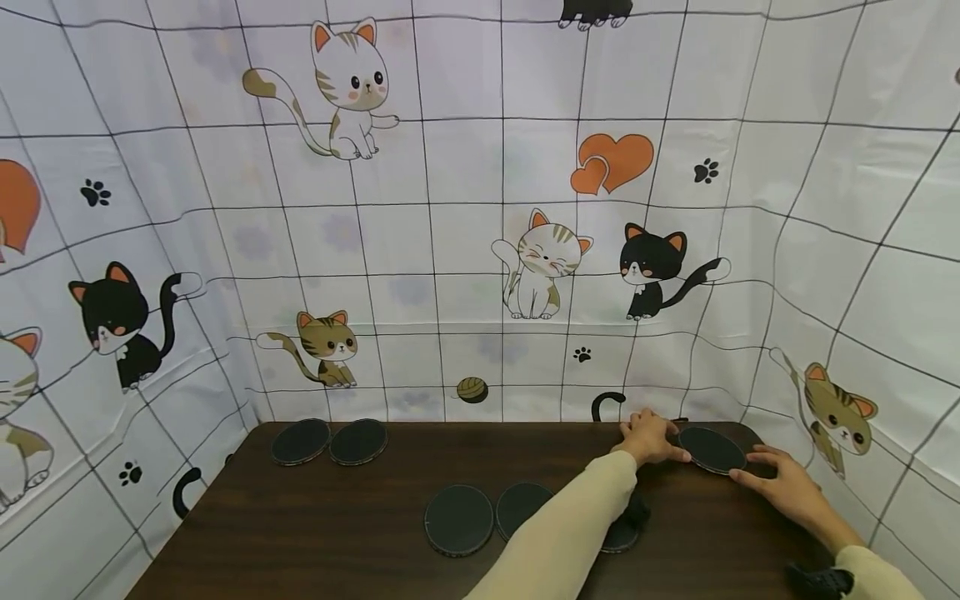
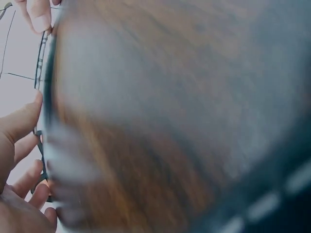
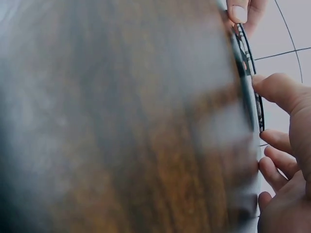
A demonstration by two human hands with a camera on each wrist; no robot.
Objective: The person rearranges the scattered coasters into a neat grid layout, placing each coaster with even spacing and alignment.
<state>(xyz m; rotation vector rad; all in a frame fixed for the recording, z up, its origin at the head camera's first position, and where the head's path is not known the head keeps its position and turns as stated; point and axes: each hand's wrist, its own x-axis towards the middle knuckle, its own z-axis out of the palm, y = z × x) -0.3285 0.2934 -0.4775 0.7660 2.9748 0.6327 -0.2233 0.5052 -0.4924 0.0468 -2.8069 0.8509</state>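
Note:
At the table's back right corner, a flat black round disc (image 1: pixel 712 450) lies between my two hands. My left hand (image 1: pixel 648 437) is at its left rim, thumb toward me and fingers on the far side. On the opposite rim, my right hand (image 1: pixel 783 483) holds it between thumb and fingers. In the left wrist view the disc (image 2: pixel 41 63) shows edge-on, with the left hand (image 2: pixel 17 160) beside it. The right wrist view shows the right hand (image 3: pixel 286 141) with thumb and a finger against the disc's thin edge (image 3: pixel 249 58).
Two similar black discs (image 1: pixel 301 442) lie at the back left of the dark wooden table (image 1: pixel 337 525). A row of discs (image 1: pixel 459 521) lies near the middle, partly hidden by my left sleeve (image 1: pixel 558 529). A cat-print curtain (image 1: pixel 457 242) hangs behind and at the sides.

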